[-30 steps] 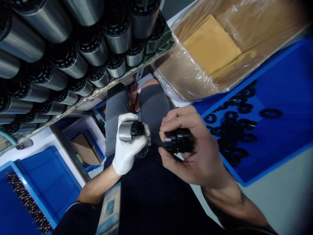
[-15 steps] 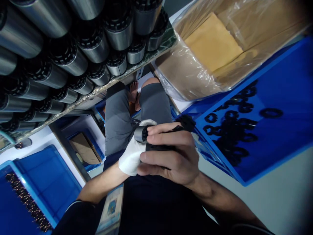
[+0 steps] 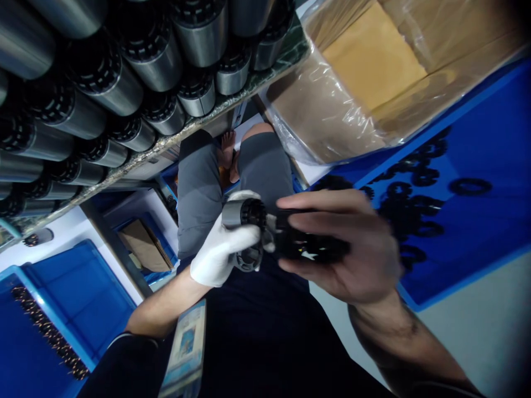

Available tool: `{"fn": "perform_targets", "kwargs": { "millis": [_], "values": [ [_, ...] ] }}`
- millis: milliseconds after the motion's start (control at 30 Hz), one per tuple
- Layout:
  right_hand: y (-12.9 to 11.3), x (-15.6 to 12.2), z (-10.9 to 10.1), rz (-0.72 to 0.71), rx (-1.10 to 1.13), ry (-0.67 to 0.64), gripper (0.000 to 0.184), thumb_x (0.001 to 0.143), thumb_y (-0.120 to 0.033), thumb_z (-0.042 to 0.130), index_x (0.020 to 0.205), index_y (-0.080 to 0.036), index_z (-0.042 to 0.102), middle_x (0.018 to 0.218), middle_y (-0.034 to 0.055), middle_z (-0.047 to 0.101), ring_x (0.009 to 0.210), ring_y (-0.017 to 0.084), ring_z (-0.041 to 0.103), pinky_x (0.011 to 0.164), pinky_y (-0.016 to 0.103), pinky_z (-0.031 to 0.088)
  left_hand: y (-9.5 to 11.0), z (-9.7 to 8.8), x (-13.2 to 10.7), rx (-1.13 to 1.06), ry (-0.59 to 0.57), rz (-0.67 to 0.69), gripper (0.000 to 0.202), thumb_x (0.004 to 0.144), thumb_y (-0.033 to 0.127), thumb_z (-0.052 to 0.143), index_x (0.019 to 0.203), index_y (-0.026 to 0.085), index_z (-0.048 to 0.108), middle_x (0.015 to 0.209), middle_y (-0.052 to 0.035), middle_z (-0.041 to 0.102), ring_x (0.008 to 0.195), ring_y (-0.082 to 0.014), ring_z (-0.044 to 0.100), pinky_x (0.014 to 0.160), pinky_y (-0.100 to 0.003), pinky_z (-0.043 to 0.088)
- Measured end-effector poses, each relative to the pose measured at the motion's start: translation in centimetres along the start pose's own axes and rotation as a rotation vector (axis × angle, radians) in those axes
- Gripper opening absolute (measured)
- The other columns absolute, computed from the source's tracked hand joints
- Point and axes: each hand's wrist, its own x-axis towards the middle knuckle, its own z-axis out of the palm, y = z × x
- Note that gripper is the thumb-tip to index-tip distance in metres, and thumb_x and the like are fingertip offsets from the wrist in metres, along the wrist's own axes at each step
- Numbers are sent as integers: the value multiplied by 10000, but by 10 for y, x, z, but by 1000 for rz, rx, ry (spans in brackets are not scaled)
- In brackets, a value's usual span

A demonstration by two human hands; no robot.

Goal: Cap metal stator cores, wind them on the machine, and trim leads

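My left hand (image 3: 224,243), in a white glove, is closed around a short metal cylinder (image 3: 233,213) with a black slotted end. Below the thumb shows a second black slotted end (image 3: 249,258), apparently of another such cylinder; its body is hidden by the glove. My bare right hand (image 3: 352,243), smeared by motion, is just to the right, apart from the cylinders. Its fingers are curled round dark ring-like parts (image 3: 319,246), blurred and partly hidden.
Rows of metal cylinders (image 3: 157,61) with black slotted ends stand on a green-topped bench at upper left. A plastic-lined carton (image 3: 319,105) is at upper right. Black rings (image 3: 415,204) lie in a blue bin (image 3: 468,254) on the right. Another blue bin (image 3: 83,293) stands at lower left.
My right hand has drawn away from the cylinder to the right, with the dark parts still in it. My left thumb and both black slotted ends now show.
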Motion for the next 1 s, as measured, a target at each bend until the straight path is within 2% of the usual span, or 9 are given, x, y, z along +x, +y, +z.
{"fn": "perform_targets", "kwargs": {
  "millis": [67, 133, 267, 367, 467, 600, 733, 833, 1000],
  "values": [
    [-6, -3, -1, 58, -5, 25, 465, 999, -473, 962, 1398, -336, 765, 1309, 97, 830, 1149, 314, 846, 983, 457, 780, 5, 2, -3, -134, -21, -33, 625, 940, 803, 823, 1294, 291, 766, 1107, -112, 845, 1019, -380, 846, 733, -472, 701],
    [-11, -6, 5, 56, -29, -12, 464, 990, -456, 974, 1393, -336, 779, 1282, 85, 833, 1082, 315, 847, 926, 480, 790, 10, 6, -3, -228, 48, -5, 584, 1043, 803, 678, 1292, 281, 761, 1139, -115, 840, 1124, -394, 839, 798, -484, 701],
    [-14, -10, 26, 80, -15, 23, 479, 1006, -424, 953, 1447, -350, 783, 1244, 91, 810, 1055, 324, 826, 910, 513, 785, 19, 20, -1, -147, 230, 88, 627, 1061, 819, 629, 1268, 251, 792, 1204, -113, 820, 1273, -405, 796, 984, -501, 692],
    [-14, -10, 34, 120, 4, 69, 512, 994, -388, 958, 1470, -397, 768, 1222, 87, 804, 1028, 337, 814, 858, 525, 783, 23, 29, -2, -56, 263, 131, 677, 1066, 853, 596, 1292, 252, 810, 1300, -106, 811, 1340, -405, 753, 1057, -502, 667],
    [-12, -11, 33, 119, -10, 75, 398, 1003, -434, 949, 1370, -413, 798, 1222, 81, 793, 951, 314, 797, 773, 501, 772, 24, 31, -3, -4, 258, 140, 780, 1061, 928, 537, 1294, 241, 823, 1334, -112, 797, 1388, -418, 723, 1095, -525, 656],
    [-6, -12, 26, 56, -14, 48, 264, 1030, -448, 931, 1252, -346, 833, 1199, 76, 780, 946, 266, 796, 737, 419, 757, 22, 26, -2, -15, 191, 124, 772, 1009, 958, 633, 1253, 255, 843, 1389, -130, 776, 1476, -431, 679, 1154, -535, 652],
    [-1, -15, 27, 24, -2, 6, 219, 1049, -429, 913, 1245, -361, 843, 1209, 70, 780, 915, 249, 788, 695, 412, 745, 17, 18, -2, -56, 129, 94, 571, 982, 819, 815, 1199, 294, 867, 1431, -88, 796, 1553, -427, 638, 1239, -531, 627],
    [-4, -16, 31, 42, -12, 40, 201, 1052, -418, 903, 1236, -372, 839, 1198, 65, 777, 891, 249, 778, 686, 413, 744, 15, 17, -2, -102, 112, 58, 467, 1024, 743, 810, 1210, 319, 871, 1413, -52, 809, 1537, -396, 664, 1273, -514, 608],
    [-11, -17, 40, 111, -29, 141, 263, 989, -442, 961, 1188, -357, 811, 1198, 91, 770, 867, 281, 769, 708, 490, 754, 23, 27, -4, -217, 147, -33, 451, 1040, 718, 771, 1184, 294, 821, 1175, -73, 845, 1393, -401, 760, 1090, -521, 698]
  ]
}}
